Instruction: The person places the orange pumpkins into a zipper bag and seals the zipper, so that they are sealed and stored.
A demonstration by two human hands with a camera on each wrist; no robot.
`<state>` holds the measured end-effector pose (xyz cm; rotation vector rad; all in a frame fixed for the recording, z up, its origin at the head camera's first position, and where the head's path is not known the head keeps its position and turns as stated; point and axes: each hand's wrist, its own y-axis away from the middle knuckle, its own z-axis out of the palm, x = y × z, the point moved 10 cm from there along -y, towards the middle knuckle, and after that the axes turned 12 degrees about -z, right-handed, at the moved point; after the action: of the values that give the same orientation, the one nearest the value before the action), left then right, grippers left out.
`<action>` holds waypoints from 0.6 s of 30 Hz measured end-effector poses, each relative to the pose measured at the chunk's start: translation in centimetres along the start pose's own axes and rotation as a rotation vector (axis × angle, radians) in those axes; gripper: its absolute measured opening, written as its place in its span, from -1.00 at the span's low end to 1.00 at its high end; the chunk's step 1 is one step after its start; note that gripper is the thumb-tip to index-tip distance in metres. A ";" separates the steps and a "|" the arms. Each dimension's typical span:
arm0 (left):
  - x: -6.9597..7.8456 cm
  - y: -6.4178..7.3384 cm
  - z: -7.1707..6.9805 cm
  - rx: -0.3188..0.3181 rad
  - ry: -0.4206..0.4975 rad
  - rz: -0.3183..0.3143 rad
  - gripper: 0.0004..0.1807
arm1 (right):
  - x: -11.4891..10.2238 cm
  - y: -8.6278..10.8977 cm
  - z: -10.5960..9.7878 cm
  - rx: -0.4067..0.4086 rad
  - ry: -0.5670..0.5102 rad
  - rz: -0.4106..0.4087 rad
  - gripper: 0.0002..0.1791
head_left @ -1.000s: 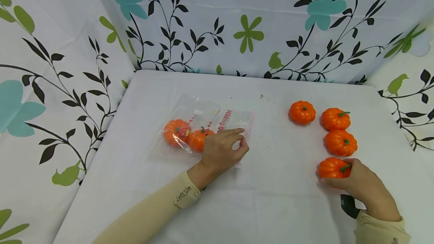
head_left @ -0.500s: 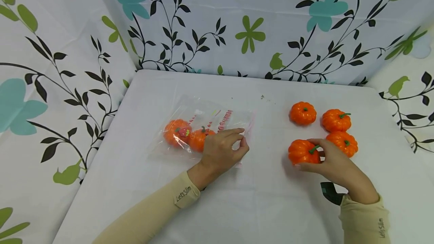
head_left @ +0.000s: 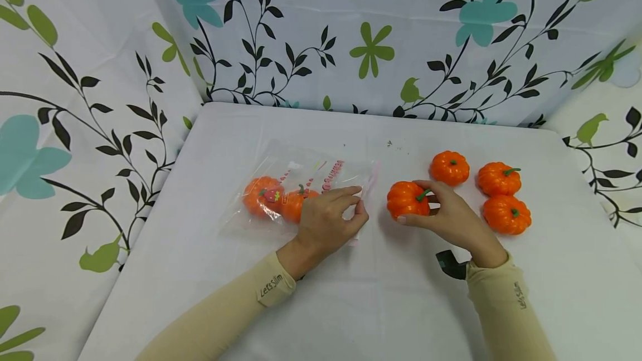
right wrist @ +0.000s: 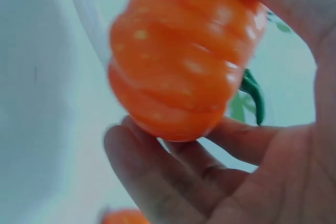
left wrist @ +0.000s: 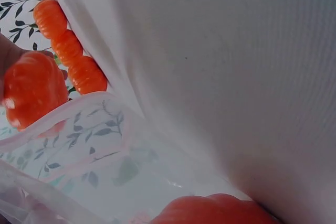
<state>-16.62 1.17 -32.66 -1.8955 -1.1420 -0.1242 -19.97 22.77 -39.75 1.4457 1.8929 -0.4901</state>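
Note:
A toy pumpkin (head_left: 405,199), orange with a green stem, is gripped between the thumb and fingers of my right hand (head_left: 456,220), just right of the bag's mouth. The right wrist view shows the ribbed pumpkin (right wrist: 178,56) close up. My left hand (head_left: 326,222) pinches the edge of a clear plastic zip bag (head_left: 358,171) with red print. Two more pumpkins lie inside, one at the left (head_left: 261,198) and one (head_left: 295,206) partly hidden by the left hand. The left wrist view looks into the parted bag mouth (left wrist: 84,103), with the held pumpkin (left wrist: 34,90) outside it.
On the right of the white-covered table (head_left: 381,305) stand three loose pumpkins: a back-left one (head_left: 450,168), a back-right one (head_left: 499,178) and a front one (head_left: 506,214). A leaf-patterned curtain (head_left: 301,32) hangs behind and along the sides.
My right hand has carried the pumpkin from the front of the row at the right leftward and up to near the bag. My left hand and the bag stay in place.

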 end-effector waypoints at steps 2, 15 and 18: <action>0.0 0.0 0.0 0.001 -0.001 0.004 -0.88 | -0.4 -0.9 0.6 0.006 -0.001 -0.020 0.12; 0.2 0.3 -0.4 0.059 0.011 0.054 -0.85 | -2.3 -4.9 4.7 0.007 -0.032 -0.093 -0.04; 0.4 0.3 -0.7 0.086 0.019 0.076 -0.86 | -2.7 -5.5 5.3 0.030 -0.016 -0.118 -0.16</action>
<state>-15.93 0.88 -32.26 -1.8548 -1.0444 -0.0501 -23.22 15.70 -42.08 1.3505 1.9740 -0.5861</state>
